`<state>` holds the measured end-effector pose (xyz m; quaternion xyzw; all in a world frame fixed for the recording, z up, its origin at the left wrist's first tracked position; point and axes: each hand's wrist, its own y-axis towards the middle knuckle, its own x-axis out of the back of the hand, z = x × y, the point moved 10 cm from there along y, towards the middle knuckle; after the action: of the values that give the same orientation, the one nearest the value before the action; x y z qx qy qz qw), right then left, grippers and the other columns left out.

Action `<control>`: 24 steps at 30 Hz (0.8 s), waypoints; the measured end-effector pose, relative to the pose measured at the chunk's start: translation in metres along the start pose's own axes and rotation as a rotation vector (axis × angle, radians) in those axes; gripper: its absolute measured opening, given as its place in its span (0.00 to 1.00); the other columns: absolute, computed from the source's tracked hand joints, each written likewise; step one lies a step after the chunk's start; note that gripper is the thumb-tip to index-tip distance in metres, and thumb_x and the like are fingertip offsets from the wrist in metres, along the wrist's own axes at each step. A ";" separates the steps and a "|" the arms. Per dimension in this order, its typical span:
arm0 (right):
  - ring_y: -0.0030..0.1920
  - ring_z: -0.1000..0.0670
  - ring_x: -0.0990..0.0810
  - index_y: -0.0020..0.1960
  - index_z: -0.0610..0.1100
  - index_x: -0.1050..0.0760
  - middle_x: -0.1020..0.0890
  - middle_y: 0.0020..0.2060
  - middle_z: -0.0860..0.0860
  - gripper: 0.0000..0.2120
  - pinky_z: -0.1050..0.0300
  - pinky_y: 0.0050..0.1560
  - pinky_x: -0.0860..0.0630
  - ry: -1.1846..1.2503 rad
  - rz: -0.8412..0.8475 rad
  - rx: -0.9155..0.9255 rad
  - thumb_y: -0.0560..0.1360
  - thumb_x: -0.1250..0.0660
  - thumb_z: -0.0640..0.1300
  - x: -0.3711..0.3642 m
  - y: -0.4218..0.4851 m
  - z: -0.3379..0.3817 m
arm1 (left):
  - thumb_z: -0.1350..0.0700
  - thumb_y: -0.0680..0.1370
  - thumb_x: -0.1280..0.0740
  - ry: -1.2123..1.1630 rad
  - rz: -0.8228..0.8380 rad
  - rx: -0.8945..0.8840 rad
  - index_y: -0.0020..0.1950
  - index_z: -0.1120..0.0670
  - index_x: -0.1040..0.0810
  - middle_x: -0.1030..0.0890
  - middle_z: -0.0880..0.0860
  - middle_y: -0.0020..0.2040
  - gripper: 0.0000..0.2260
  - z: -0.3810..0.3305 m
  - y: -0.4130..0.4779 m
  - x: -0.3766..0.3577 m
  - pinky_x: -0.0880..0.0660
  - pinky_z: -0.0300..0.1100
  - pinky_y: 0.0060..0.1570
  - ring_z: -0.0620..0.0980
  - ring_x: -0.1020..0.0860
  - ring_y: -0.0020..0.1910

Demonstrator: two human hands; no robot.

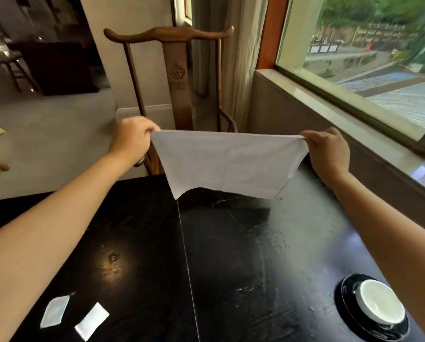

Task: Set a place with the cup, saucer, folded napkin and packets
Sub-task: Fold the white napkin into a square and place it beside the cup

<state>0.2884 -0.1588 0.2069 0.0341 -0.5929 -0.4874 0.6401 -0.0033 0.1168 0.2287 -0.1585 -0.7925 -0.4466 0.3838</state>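
The person's left hand (132, 137), at ten o'clock from the table's middle, has its fingers curled and pinches one upper corner of the white napkin (228, 164). The right hand (327, 151), at two o'clock, pinches the opposite upper corner between thumb and fingers. Both forearms are bare and reach forward over the table. The napkin is held taut along its top edge between the two hands, lifted above the far part of the dark table (231, 255), at twelve o'clock. It hangs as a flat sheet with light creases, and its lower edge hangs free of the tabletop near the far edge. Two white packets (54, 311) (91, 321) lie flat on the table at seven o'clock, side by side, close together but apart, under the left forearm's line. The cup (379, 301), its inside white, sits on the dark saucer (343, 296) at four o'clock, near the right forearm. A wooden chair (179, 70) with a carved back splat stands beyond the table at twelve o'clock, directly behind the napkin. A window (366, 45) with a pale sill (329, 102) runs along the right side, from one to three o'clock.
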 end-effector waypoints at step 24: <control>0.31 0.48 0.22 0.35 0.50 0.18 0.19 0.26 0.55 0.16 0.59 0.31 0.31 -0.133 0.748 0.116 0.53 0.20 0.34 -0.134 -0.368 -0.074 | 0.59 0.79 0.41 -0.114 0.728 0.665 0.55 0.52 0.19 0.21 0.47 0.53 0.12 0.062 -0.432 -0.162 0.33 0.33 0.49 0.44 0.24 0.52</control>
<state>0.1563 -0.3016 -0.1403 -0.1804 -0.6312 -0.1870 0.7308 -0.1830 -0.0551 -0.1653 -0.3180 -0.8052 0.0028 0.5005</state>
